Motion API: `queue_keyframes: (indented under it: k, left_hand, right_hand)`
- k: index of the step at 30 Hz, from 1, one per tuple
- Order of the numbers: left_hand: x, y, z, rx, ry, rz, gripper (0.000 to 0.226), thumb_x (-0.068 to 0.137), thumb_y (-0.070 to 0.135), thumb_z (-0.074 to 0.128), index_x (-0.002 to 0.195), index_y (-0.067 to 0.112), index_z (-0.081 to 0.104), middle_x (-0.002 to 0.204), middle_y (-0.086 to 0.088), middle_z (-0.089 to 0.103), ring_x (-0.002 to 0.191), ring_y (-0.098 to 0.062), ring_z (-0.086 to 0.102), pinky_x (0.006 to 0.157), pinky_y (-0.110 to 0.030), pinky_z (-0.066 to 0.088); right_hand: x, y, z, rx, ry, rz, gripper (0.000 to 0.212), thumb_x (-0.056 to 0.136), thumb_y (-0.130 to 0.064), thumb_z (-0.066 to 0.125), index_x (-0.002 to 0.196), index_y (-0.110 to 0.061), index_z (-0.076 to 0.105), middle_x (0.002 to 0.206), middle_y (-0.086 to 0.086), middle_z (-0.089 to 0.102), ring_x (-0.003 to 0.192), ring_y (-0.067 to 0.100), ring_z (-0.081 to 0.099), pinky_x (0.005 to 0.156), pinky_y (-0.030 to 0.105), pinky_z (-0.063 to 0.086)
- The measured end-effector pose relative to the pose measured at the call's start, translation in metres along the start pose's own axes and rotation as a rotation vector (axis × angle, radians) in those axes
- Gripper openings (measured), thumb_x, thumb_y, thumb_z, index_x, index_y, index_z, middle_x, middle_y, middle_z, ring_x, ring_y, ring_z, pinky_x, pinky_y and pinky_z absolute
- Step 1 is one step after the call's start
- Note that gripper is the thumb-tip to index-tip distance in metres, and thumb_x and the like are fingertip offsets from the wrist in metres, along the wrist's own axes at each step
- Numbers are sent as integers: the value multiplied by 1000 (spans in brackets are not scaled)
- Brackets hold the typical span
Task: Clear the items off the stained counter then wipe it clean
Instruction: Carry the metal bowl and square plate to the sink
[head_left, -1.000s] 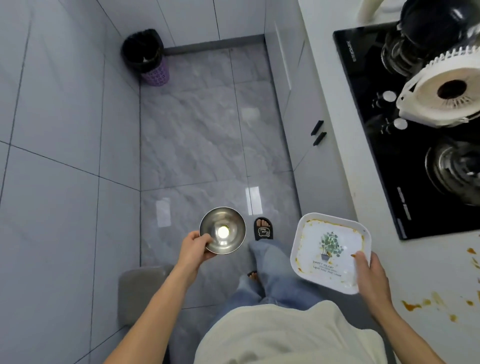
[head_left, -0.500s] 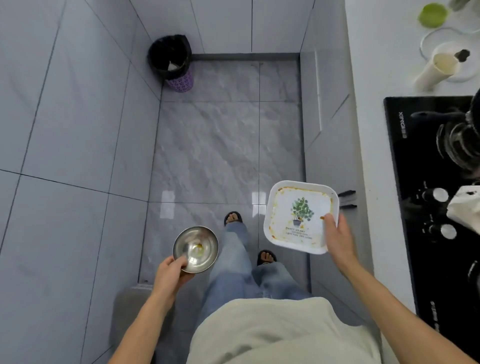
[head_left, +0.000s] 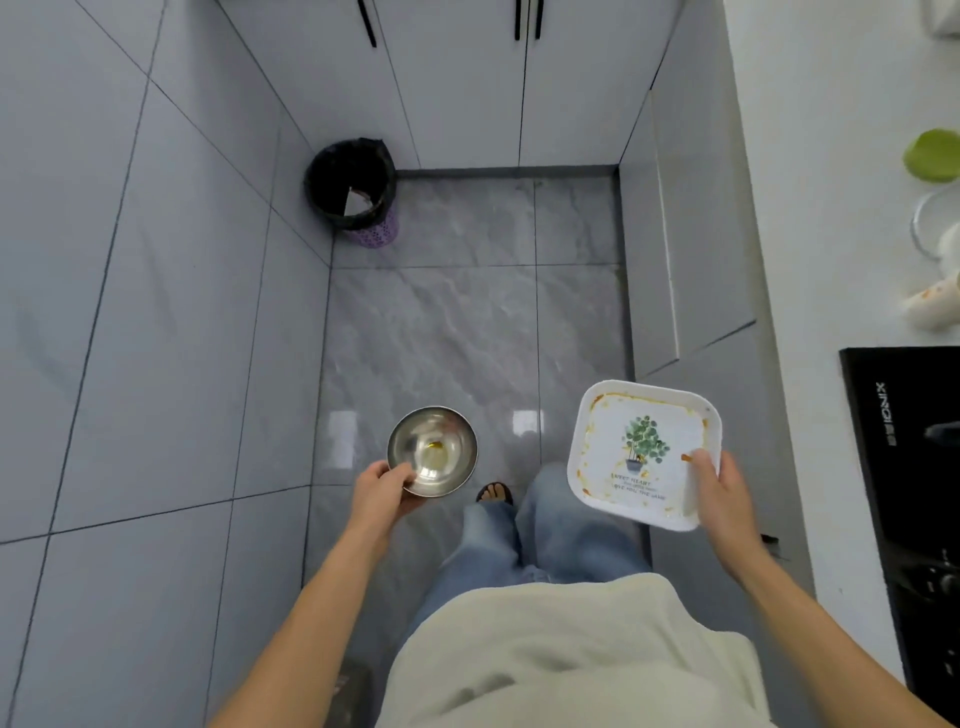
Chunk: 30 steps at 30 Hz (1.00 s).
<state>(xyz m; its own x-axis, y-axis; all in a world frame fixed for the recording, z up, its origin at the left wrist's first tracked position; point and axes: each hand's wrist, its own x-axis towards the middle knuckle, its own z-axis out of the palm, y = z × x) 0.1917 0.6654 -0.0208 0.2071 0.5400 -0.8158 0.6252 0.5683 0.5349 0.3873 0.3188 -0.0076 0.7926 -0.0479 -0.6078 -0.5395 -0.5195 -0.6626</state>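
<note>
While the left hand (head_left: 382, 493) pinches the rim of a steel bowl (head_left: 432, 451) held mouth-up over the floor, the right hand (head_left: 719, 491) grips the near right corner of a stained square plate (head_left: 644, 453), face up, its printed plant upright, beside the desk (head_left: 810, 218).

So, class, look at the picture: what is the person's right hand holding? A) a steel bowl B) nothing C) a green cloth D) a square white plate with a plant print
D: the right hand grips the square white plate; the left hand holds the steel bowl.
</note>
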Motion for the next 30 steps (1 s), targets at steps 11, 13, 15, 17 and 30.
queue_keyframes:
  k: [11,13,15,17,30]
  left_hand:
    - [106,177,97,63,-30,38,9,93,-1,59,90,6,54,79,-10,54,75,-21,56,60,-27,62]
    - [118,198,103,56,-19,29,11,92,-1,60,88,7,53,80,-11,55,77,-22,57,63,-29,63]
    - [128,215,105,61,10,10,10,92,-1,60,87,5,53,82,-12,56,82,-24,58,70,-33,63]
    - [134,228,104,37,39,-18,6,93,-1,59,89,3,56,83,-13,58,83,-25,58,74,-36,61]
    - [222,356,109,-48,105,-125,4,94,-2,59,92,1,57,88,-19,61,82,-29,59,74,-37,59]
  right_hand:
    - [134,-113,16,9,31,98,20,103,-39,47,112,-24,57,101,-7,69,87,9,66,66,31,49]
    - [160,-143,23,-11,5,83,21,103,-39,47,114,-24,57,102,-7,69,89,10,66,69,33,50]
    - [186,-176,33,-23,-13,56,19,103,-37,47,115,-25,56,104,-6,69,89,7,65,69,32,50]
    - [210,-208,46,-50,-43,19,18,104,-37,46,116,-27,55,105,-8,68,92,10,65,74,34,53]
    - [349,-402,137,-123,-105,-85,23,101,-47,45,109,-30,59,105,-5,71,100,22,68,89,48,56]
